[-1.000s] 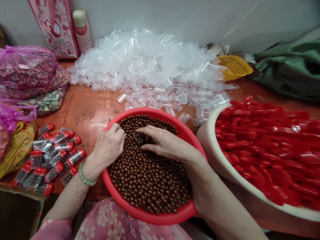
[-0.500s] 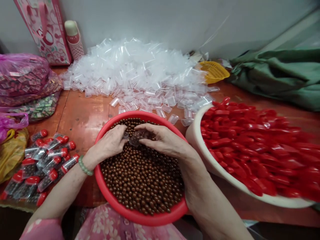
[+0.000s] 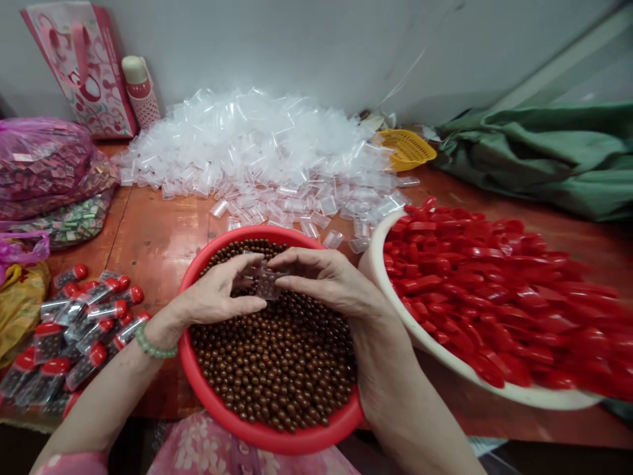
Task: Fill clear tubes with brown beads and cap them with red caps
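Note:
In the head view, my right hand [image 3: 329,280] pinches a small clear plastic container [image 3: 268,282] with brown balls inside. My left hand [image 3: 222,288] is at the container's left side, thumb and forefinger spread wide apart around it. A clear plastic edge [image 3: 252,253] shows by the left forefinger; what it belongs to is hidden. Both hands are above a red basin [image 3: 270,443] of shiny brown balls [image 3: 267,359]. Left of the basin lies a pile of filled clear containers with red caps [image 3: 96,310].
Behind the basin is a heap of clear empty containers [image 3: 267,145]. A white tub [image 3: 380,254] of red plastic pieces [image 3: 475,290] stands right. A yellow basket [image 3: 408,148], green cloth [image 3: 539,158], bottle [image 3: 141,92], gift bag [image 3: 82,66] and pink plastic bags [image 3: 44,165] surround the work area.
My left thumb and forefinger have spread from a closer pinch, and the hand has come nearer the container. My right hand still holds it, now more upright. The view has shifted slightly.

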{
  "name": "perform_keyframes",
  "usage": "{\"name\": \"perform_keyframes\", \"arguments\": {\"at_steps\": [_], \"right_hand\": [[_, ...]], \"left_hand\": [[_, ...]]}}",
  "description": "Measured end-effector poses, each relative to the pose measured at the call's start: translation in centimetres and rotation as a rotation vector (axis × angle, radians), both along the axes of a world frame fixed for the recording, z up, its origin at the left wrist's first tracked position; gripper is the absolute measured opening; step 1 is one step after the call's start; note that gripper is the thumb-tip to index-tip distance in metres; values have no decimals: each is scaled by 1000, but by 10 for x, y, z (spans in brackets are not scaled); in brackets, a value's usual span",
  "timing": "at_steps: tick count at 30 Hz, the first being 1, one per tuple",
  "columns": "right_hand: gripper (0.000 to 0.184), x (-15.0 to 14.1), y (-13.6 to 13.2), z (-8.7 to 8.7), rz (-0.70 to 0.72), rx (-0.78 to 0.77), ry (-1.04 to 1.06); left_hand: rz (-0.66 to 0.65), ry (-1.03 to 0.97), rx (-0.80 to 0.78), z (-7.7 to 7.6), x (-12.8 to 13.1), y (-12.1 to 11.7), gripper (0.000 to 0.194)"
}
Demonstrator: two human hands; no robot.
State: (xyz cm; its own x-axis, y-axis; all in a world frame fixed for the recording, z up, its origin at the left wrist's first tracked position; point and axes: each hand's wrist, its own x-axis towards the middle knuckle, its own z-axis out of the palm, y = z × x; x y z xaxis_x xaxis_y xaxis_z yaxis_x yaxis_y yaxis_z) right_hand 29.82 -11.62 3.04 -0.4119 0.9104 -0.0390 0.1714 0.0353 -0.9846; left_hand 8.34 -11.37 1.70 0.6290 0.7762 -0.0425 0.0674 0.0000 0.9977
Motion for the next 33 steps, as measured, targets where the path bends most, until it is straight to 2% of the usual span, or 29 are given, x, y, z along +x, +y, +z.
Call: {"name": "perform_keyframes", "arguments": {"at_steps": [1, 3, 7, 13, 19, 24, 28, 33], "right_hand": [[26, -1, -1, 0, -3, 2, 21], [26, -3, -1, -1, 2, 24, 40], [22, -6, -2, -3, 45, 71, 39], [21, -11, -3, -4, 126, -20, -10], [27, -14, -1, -8, 134, -85, 11], [24, -14, -1, -8, 91, -1, -22], [17, -14, -1, -8, 136, -32, -57], [19, -14, -1, -9, 121, -6, -73]], "left_hand": [[-40, -82, -134, 1, 2, -3, 61], [-65, -164, -294, 2, 7, -7, 55], [-48, -154, -391, 0, 11, -11, 41], [-31, -135, -403, -8, 9, -11, 25], [-26, -100, -397, -9, 8, -12, 23], [-27, -93, -378, -11, 6, -11, 18], [-13, -96, -418, -11, 5, -10, 19], [-14, -112, -445, -11, 5, -10, 22]]}}
